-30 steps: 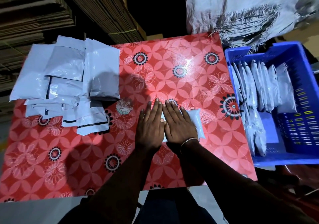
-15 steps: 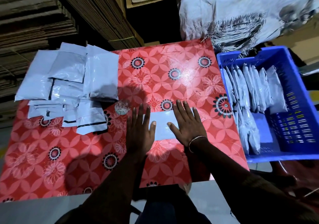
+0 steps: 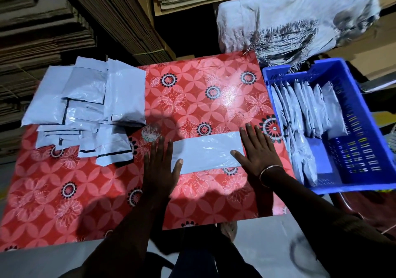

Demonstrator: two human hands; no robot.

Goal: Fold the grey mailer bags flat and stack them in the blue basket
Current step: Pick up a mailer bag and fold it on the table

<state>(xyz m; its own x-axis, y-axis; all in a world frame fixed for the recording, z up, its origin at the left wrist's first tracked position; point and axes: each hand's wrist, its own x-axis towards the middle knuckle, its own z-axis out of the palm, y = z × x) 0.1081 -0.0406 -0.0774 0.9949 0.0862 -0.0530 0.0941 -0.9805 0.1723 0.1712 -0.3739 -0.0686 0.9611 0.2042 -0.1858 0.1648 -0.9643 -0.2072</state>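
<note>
Grey mailer pressed flat between two hands

Grey mailer bag (image 3: pixel 206 152) lies flat on the red floral counter (image 3: pixel 192 97). Left hand (image 3: pixel 159 166) and right hand (image 3: pixel 258 152), fingers spread, press its opposite ends. Blue basket (image 3: pixel 364 127) sits just right.

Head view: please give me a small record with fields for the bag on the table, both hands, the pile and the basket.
bag: one grey bag, flat on the red table
left hand: flat, fingers straight, on the bag's left end
right hand: flat, on the bag's right end
pile: loose grey bags, table's far left
basket: blue, right of table, holds folded bags on edge
</note>
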